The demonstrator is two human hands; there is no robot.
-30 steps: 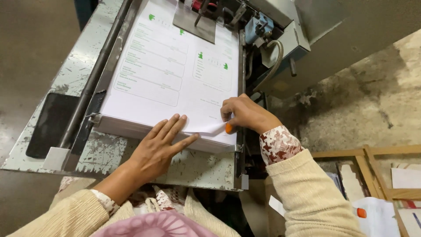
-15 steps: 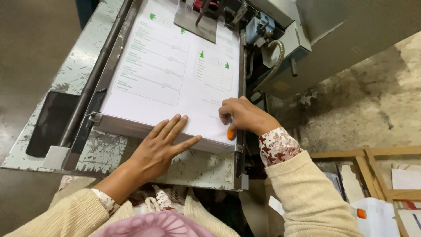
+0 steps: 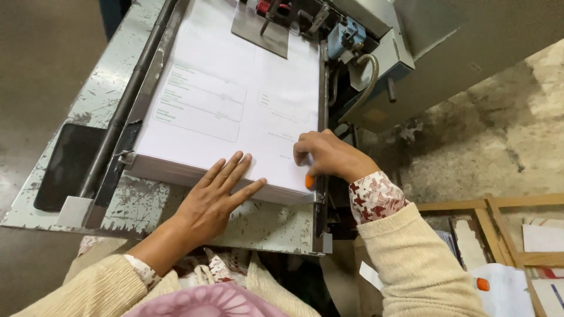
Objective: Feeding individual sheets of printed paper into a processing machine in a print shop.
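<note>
A thick stack of white printed sheets lies on a worn metal feed table. My left hand rests flat on the stack's near edge, fingers spread, holding nothing. My right hand is at the stack's near right corner. Its fingers curl on the top sheet, and its thumb, in an orange rubber cap, presses the stack's edge. The top sheet lies flat.
A grey machine head with a hose and a metal plate sits over the stack's far end. A side guide rail runs along the stack's right. A black slab lies at the table's left. Wooden frames stand on the floor at right.
One second ago my right hand held up the corner of a sheet. That corner is now down flat, and the hand has curled over the stack's corner. My left hand has stayed put.
</note>
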